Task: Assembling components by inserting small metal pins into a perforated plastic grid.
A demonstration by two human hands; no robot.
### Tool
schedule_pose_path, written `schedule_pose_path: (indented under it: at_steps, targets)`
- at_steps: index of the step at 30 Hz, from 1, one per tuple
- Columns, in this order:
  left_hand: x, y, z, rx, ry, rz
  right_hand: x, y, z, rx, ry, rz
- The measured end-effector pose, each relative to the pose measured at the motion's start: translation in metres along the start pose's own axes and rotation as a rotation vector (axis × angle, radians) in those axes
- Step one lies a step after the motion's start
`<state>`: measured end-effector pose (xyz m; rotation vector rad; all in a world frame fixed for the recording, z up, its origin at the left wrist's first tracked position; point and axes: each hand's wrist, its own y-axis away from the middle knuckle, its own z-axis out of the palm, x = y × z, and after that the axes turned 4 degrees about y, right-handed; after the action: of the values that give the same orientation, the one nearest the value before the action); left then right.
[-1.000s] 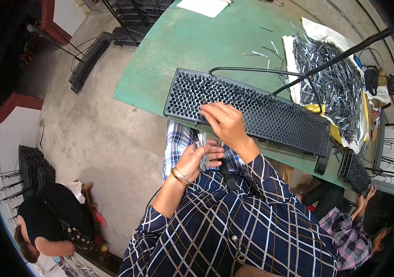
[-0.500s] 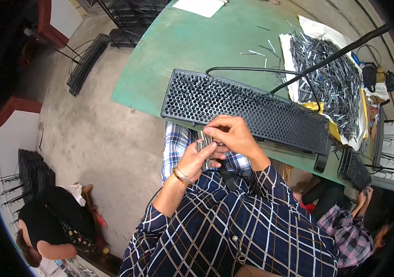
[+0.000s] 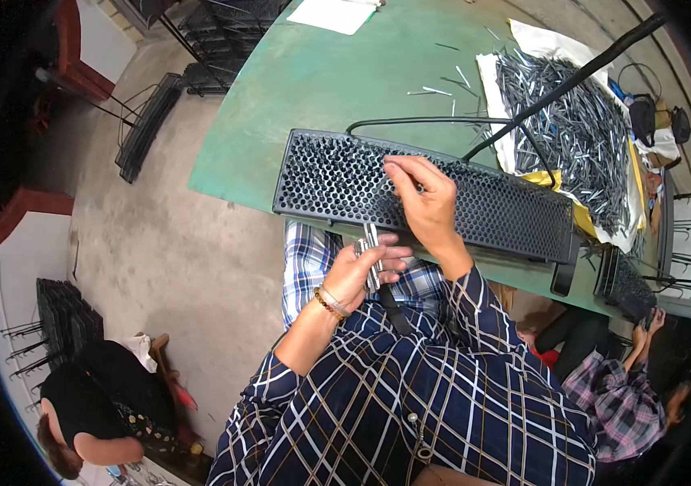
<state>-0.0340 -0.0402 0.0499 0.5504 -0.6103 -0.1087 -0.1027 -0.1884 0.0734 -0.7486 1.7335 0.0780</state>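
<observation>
A long black rack (image 3: pixel 499 215) with rows of round holes lies at the near edge of the green table. Dark pins stand up from many holes toward its left end; the right part shows mostly bare holes. Just below the rack's front edge, my left hand (image 3: pixel 347 278) is closed around a small bundle of slim metal rods (image 3: pixel 373 271), gripped between thumb and palm. My right hand (image 3: pixel 430 204) is over the middle of the rack, thumb and fingertips pinched together. Whatever is in that pinch is too small to make out.
A large heap of metal rods (image 3: pixel 560 117) lies on a white sack right of the rack. Loose rods (image 3: pixel 459 85) and a white sheet (image 3: pixel 333 14) are on the green table (image 3: pixel 281 97). A thin black bar (image 3: pixel 564 85) slants above the rack. Co-workers sit at lower left and right.
My right hand has left the rod bundle and moved up and right over the rack. My left hand stays low with the rods, its fingers somewhat looser. The view has shifted slightly.
</observation>
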Motion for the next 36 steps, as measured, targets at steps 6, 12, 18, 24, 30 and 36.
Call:
schedule_pose_path:
  at_steps: [6, 12, 18, 24, 30, 36]
  targets:
    - [-0.006, -0.006, -0.009, -0.027, 0.072, -0.015, 0.013, -0.002, 0.017, -0.005, 0.121, -0.208]
    - [-0.008, -0.001, -0.017, -0.029, 0.118, -0.136, 0.017, -0.001, 0.016, 0.011, 0.325, -0.403]
    - [-0.002, 0.002, -0.012, -0.068, 0.096, -0.123, 0.021, 0.003, 0.017, -0.113, 0.457, -0.480]
    - [0.005, 0.006, -0.009, -0.054, 0.053, -0.031, 0.004, 0.011, 0.012, -0.082, 0.351, -0.314]
    - [0.005, 0.004, -0.008, -0.068, 0.014, 0.053, 0.006, 0.026, -0.006, -0.520, -0.206, 0.293]
    - [0.006, 0.000, -0.006, -0.032, 0.006, 0.059, -0.003, 0.012, -0.009, -0.449, -0.213, 0.449]
